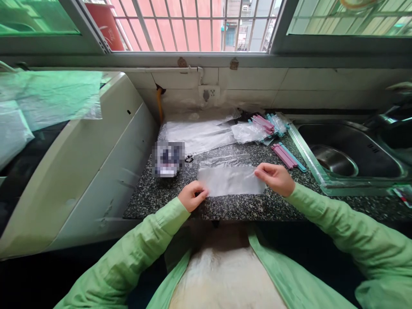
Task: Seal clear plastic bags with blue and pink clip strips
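A clear plastic bag lies flat on the speckled granite counter in front of me. My left hand pinches its lower left corner. My right hand grips its upper right edge. Both hands have fingers closed on the plastic. Pink and blue sealing clips lie just behind my right hand. More clips sit in a clear packet further back.
A stack of clear bags lies at the back of the counter. A blurred small pack sits left of the bag. A steel sink is on the right, a white appliance on the left, a barred window ahead.
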A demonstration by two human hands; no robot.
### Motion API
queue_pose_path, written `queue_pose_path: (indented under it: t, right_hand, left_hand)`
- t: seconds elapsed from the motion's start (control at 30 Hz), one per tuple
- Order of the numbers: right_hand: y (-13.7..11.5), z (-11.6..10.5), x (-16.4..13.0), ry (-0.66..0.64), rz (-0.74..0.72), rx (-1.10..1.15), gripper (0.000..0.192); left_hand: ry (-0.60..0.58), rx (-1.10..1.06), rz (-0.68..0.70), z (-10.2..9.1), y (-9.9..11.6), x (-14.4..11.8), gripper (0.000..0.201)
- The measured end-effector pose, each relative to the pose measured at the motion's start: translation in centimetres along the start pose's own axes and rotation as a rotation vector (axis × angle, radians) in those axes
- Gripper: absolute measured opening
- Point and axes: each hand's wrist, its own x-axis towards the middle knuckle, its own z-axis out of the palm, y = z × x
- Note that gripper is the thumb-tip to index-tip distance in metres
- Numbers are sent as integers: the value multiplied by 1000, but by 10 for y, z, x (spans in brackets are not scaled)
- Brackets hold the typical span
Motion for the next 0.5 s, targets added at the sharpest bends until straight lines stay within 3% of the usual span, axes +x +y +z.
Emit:
queue_pose_path:
  t: [0.13,0.27,0.5]
  right_hand:
    - [18,1,38,6,133,37,41]
    - [40,6,64,15,224,-9,37]
    - [67,20,91,46,310,-342,25]
  left_hand:
    - [-72,-92,-173,0,0,11,20]
    - [-54,-245,-298,2,-2,20,16]
    - [-5,-303,-398,9,-7,33,15]
